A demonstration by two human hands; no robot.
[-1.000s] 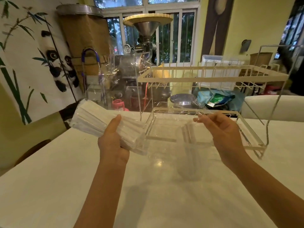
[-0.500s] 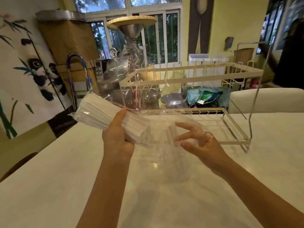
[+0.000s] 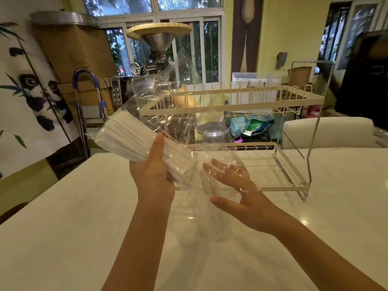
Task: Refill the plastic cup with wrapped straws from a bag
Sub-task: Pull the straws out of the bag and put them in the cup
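A clear plastic bag (image 3: 168, 114) holds a bundle of white paper-wrapped straws (image 3: 130, 141). My left hand (image 3: 153, 177) grips the bundle from below, thumb up along its side, and the bag slants up to the left above the table. My right hand (image 3: 235, 185) is spread open with straight fingers pushed into the bag's loose open end, so clear film lies over them. A clear plastic cup (image 3: 210, 232) stands on the white table (image 3: 63, 238) under both hands, hard to make out through the film.
A white wire dish rack (image 3: 273, 99) with a chrome frame stands on the table just behind my hands. Beyond the far edge are a metal funnel machine (image 3: 159, 40), cardboard boxes (image 3: 73, 49) and a white chair back (image 3: 325, 131).
My right hand left the cup's rim, came down to the left and slid its fingers into the bag's open end. My left hand lifted the straw bundle slightly higher.
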